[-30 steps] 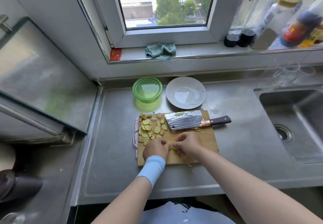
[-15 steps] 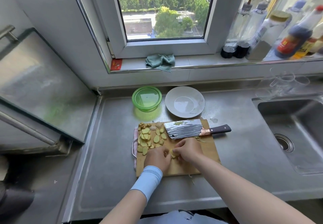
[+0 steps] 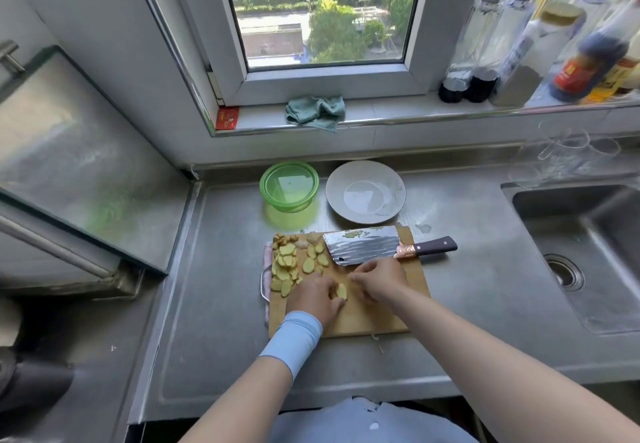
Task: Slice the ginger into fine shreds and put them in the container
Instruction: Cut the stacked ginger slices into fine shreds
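A wooden cutting board [image 3: 374,321] lies on the steel counter. Several yellow ginger slices [image 3: 287,266] are heaped on its left part. A cleaver [image 3: 367,243] rests flat along the board's far edge, its dark handle pointing right. My left hand [image 3: 315,295], with a light blue wrist sleeve, pinches a small stack of ginger slices [image 3: 341,291] at mid board. My right hand [image 3: 379,278] hovers just right of that stack with curled fingers and holds nothing that I can see. A green plastic container [image 3: 289,186] stands behind the board.
A grey plate [image 3: 365,191] sits beside the green container. The sink [image 3: 581,255] is to the right. Bottles and a green cloth [image 3: 316,112] line the window sill. A steel hood or cabinet juts out on the left.
My right hand has drawn away from the ginger stack toward the cleaver side. The left hand keeps holding the slices. The camera has tilted up a little.
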Available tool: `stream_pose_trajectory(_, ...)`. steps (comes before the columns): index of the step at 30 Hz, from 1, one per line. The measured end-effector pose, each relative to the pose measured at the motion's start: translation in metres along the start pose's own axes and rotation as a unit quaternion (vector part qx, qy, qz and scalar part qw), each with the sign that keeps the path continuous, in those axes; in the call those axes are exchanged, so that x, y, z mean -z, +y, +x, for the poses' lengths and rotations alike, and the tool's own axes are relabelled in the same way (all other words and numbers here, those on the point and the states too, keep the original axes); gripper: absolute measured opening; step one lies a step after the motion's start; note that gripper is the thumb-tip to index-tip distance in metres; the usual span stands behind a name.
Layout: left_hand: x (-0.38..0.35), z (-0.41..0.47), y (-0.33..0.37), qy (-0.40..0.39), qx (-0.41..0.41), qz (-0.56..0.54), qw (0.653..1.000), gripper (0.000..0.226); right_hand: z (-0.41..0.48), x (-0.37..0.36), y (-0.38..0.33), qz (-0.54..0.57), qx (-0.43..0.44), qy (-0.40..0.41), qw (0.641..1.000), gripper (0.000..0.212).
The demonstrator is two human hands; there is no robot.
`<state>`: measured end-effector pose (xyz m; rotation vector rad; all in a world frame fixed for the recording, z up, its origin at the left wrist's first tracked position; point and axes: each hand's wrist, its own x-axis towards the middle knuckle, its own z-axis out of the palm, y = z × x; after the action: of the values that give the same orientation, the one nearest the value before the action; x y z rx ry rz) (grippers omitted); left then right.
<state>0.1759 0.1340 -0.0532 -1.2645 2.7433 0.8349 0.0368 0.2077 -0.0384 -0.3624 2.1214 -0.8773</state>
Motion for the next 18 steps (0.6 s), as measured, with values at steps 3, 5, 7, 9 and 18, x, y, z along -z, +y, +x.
stream_pose_trajectory(3, 0.001, -0.003, 0.0, -0.006, 0.009, -0.02, 1.0, 0.029, -0.003, 0.004, 0.004, 0.033, -0.041, -0.008, 0.999, 0.015)
stream_pose_trajectory(5, 0.001, -0.003, -0.004, -0.018, 0.008, -0.046, 0.999, 0.033, -0.004, 0.0, 0.006, 0.021, -0.038, -0.011, 0.999, 0.015)
stream_pose_trajectory(7, 0.001, -0.003, -0.007, -0.023, 0.012, -0.071, 0.997, 0.035, -0.003, -0.005, 0.008, -0.018, -0.016, -0.017, 1.0, 0.014)
stream_pose_trajectory(9, 0.001, -0.002, -0.008, -0.024, 0.016, -0.079, 0.996, 0.036, 0.0, -0.007, 0.009, -0.06, 0.009, -0.019, 0.998, 0.012)
stream_pose_trajectory(18, -0.004, 0.003, -0.001, -0.039, -0.003, -0.083, 0.996, 0.033, -0.004, -0.002, 0.012, -0.179, 0.066, 0.006, 0.982, 0.004)
